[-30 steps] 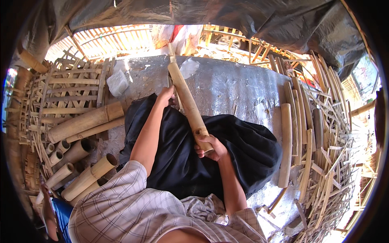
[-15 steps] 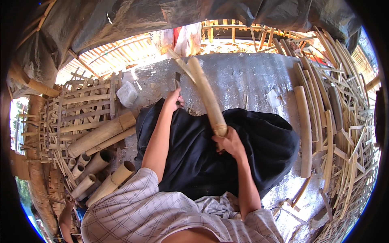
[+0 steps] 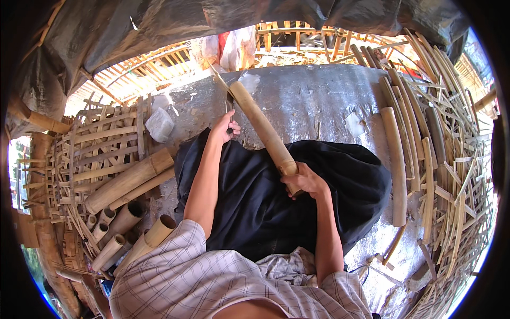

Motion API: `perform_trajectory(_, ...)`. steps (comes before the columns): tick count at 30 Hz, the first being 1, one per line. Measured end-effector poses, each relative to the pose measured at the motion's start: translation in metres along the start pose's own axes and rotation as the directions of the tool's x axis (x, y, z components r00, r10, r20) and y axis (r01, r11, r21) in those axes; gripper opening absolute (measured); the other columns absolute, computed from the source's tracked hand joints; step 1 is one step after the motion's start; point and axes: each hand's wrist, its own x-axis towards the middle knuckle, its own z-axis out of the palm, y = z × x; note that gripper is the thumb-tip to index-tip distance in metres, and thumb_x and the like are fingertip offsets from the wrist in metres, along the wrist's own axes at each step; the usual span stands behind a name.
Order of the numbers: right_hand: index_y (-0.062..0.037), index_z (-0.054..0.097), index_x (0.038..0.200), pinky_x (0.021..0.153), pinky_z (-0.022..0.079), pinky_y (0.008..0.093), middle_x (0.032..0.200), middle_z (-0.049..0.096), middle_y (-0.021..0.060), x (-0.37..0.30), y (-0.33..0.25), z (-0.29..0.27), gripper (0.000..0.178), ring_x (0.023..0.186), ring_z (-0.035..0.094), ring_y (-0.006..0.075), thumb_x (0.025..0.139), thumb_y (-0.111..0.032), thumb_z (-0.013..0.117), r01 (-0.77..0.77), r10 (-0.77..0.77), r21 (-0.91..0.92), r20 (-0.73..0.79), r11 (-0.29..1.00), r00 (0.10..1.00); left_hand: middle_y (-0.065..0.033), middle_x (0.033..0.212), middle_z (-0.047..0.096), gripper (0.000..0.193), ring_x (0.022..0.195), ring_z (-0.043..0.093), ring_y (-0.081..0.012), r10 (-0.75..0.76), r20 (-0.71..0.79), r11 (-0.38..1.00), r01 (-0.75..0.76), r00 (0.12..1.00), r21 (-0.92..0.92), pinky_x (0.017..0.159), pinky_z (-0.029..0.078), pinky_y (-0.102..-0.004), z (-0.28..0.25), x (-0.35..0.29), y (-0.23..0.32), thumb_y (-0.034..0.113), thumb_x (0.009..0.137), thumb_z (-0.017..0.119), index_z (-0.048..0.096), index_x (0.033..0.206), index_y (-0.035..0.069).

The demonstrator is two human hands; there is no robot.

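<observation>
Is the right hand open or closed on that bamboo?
Closed: the right hand wraps around the bamboo piece near its lower end, and the rest slants up and left.

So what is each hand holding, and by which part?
The right hand grips a long, tan, rounded bamboo piece by its near end; the left hand holds a narrow, dark-bladed metal knife by its handle end.

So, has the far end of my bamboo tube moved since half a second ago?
Yes, the far end of the bamboo tube has swung left, closer to the pale block.
</observation>
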Motion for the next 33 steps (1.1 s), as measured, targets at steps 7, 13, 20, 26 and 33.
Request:
perform_trajectory(7, 0.0059, 0.055, 0.117, 0.045, 0.055, 0.0319, 0.072, 0.064, 0.0094, -0.040, -0.010, 0.015, 0.038, 0.056, 0.066, 0.0190, 0.086, -0.007, 0.072, 0.105, -0.103, 0.053, -0.030, 0.993, 0.994, 0.0014, 0.069, 0.042, 0.032, 0.048, 0.045, -0.0084, 0.235, 0.011, 0.952, -0.233, 0.972, 0.198, 0.045, 0.039, -0.0309, 0.039, -0.045, -0.006, 0.036, 0.101, 0.062, 0.040, 0.105, 0.014)
perform_trajectory(13, 0.0034, 0.051, 0.117, 0.046, 0.053, 0.0305, 0.077, 0.062, 0.0081, -0.134, -0.031, -0.010, 0.039, 0.056, 0.064, 0.0166, 0.086, -0.006, 0.073, 0.254, -0.213, 0.131, -0.262, 0.958, 0.941, 0.0011, 0.068, 0.042, 0.031, 0.046, 0.043, -0.0091, 0.353, 0.223, 0.862, -0.409, 0.909, 0.301, 0.041, 0.036, -0.0319, 0.200, -0.105, -0.013, 0.035, 0.102, 0.060, 0.038, 0.099, 0.014)
perform_trajectory(20, 0.0000, 0.053, 0.118, 0.049, 0.051, 0.0296, 0.080, 0.062, 0.0062, -0.311, -0.009, -0.053, 0.042, 0.056, 0.063, 0.0150, 0.082, -0.003, 0.074, 0.514, -0.198, 0.097, -0.850, 0.853, 0.489, 0.0015, 0.064, 0.041, 0.027, 0.043, 0.039, -0.0089, -0.004, 0.742, 0.762, -0.479, 0.670, 0.436, 0.039, 0.033, -0.0307, 0.490, -0.201, -0.141, 0.035, 0.103, 0.057, 0.045, 0.097, 0.012)
perform_trajectory(26, 0.0045, 0.049, 0.112, 0.045, 0.053, 0.0310, 0.078, 0.064, 0.0122, -0.424, 0.055, -0.074, 0.039, 0.053, 0.065, 0.0190, 0.082, -0.007, 0.071, 0.437, 0.125, 0.022, -0.970, 0.899, -0.210, 0.0040, 0.062, 0.043, 0.030, 0.042, 0.039, -0.0055, -0.617, 0.738, 0.645, -0.362, 0.272, 0.673, 0.039, 0.032, -0.0291, 0.620, -0.239, -0.330, 0.037, 0.102, 0.060, 0.046, 0.093, 0.013)
perform_trajectory(33, -0.0006, 0.048, 0.108, 0.042, 0.052, 0.0328, 0.069, 0.060, 0.0103, -0.470, 0.167, -0.049, 0.034, 0.049, 0.063, 0.0209, 0.085, -0.011, 0.070, 0.694, 0.479, 0.174, -0.835, 0.699, -0.273, 0.0047, 0.057, 0.040, 0.027, 0.038, 0.033, -0.0030, -0.726, 0.654, 0.647, -0.109, 0.214, 0.755, 0.038, 0.028, -0.0245, 0.450, -0.200, -0.351, 0.036, 0.106, 0.058, 0.044, 0.101, 0.013)
